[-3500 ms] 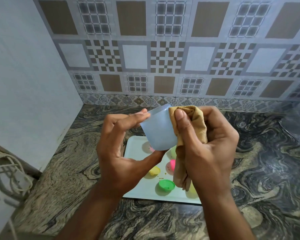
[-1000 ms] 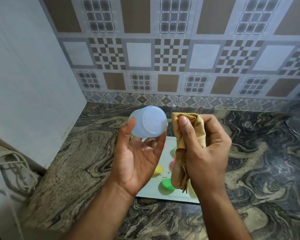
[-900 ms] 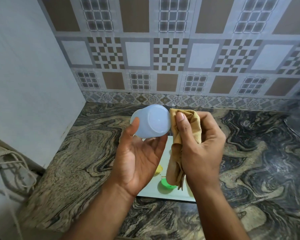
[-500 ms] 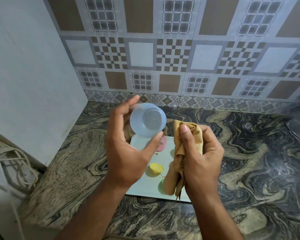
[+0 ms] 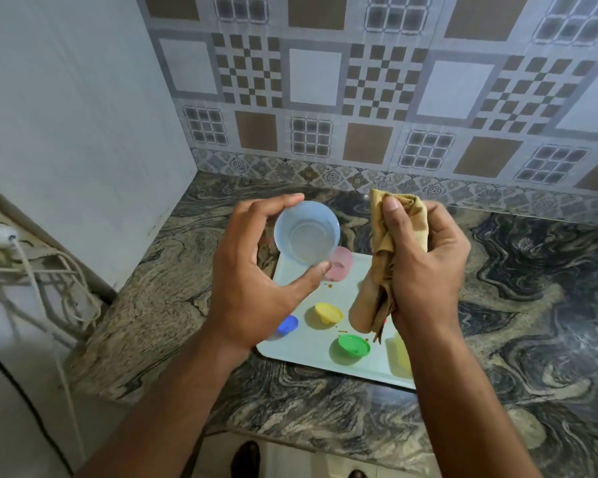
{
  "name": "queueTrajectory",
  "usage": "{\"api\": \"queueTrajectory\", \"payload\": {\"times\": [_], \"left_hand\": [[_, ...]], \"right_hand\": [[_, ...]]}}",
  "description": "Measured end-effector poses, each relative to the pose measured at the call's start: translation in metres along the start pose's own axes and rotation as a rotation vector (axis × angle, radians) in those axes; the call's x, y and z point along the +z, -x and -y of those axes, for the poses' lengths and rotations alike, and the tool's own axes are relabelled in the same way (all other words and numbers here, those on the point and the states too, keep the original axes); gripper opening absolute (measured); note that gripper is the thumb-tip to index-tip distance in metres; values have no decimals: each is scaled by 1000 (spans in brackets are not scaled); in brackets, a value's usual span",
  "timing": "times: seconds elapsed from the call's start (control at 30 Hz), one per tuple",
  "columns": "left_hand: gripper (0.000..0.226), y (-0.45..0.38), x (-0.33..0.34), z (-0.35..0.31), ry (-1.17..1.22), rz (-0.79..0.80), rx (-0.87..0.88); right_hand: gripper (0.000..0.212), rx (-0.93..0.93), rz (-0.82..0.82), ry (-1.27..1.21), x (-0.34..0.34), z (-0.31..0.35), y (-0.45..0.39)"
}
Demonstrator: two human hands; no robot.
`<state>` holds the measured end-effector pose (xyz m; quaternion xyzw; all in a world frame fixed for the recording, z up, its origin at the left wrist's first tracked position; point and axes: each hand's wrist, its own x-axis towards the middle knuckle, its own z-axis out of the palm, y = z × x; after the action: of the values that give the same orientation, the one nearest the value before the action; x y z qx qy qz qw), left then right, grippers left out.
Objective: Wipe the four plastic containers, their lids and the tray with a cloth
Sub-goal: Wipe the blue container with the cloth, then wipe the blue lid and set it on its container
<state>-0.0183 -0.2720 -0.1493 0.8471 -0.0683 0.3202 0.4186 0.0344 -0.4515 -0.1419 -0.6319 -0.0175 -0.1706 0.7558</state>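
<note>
My left hand [image 5: 252, 288] grips a pale blue plastic container [image 5: 306, 232] above the tray, its open mouth turned towards me. My right hand [image 5: 425, 267] is closed on a bunched tan cloth [image 5: 387, 257], held a little apart to the right of the container. Below them a white tray [image 5: 308, 350] lies on the counter. On it are a pink container [image 5: 340, 269], a yellow lid [image 5: 328, 312], a blue lid [image 5: 288, 325] and a green lid [image 5: 353, 344]. A yellowish container [image 5: 402, 353] is partly hidden behind my right forearm.
The marbled stone counter [image 5: 532, 322] runs to the right and ends at a front edge near me. A patterned tile wall [image 5: 359, 98] stands behind, a plain white wall [image 5: 83, 132] to the left. White cables and a plug [image 5: 0, 236] hang at the far left.
My left hand turned the blue container from base-up to mouth-up. The cloth moved off the container and my right hand now holds it apart to the right. The camera tilted down.
</note>
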Motion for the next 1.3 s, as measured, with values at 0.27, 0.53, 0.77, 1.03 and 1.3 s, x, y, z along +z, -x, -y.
{"api": "queueTrajectory", "payload": {"times": [0.27,0.53,0.77,1.03,1.3], "left_hand": [[69,65,-12,133,-244,143,-386],[62,131,4,193,-264,259,-569],[72,142,10,201,-215,343,-639],[60,117,25,167,-513,374,-287],[28,98,83,154,-619,690,-279]], "right_hand": [[18,71,59,112,-14,-23,21],[24,168,73,133,-16,-39,31],[18,158,73,114,-21,-39,32],[22,143,53,106,-33,-38,30],[17,155,12,56,-43,-29,34]]}}
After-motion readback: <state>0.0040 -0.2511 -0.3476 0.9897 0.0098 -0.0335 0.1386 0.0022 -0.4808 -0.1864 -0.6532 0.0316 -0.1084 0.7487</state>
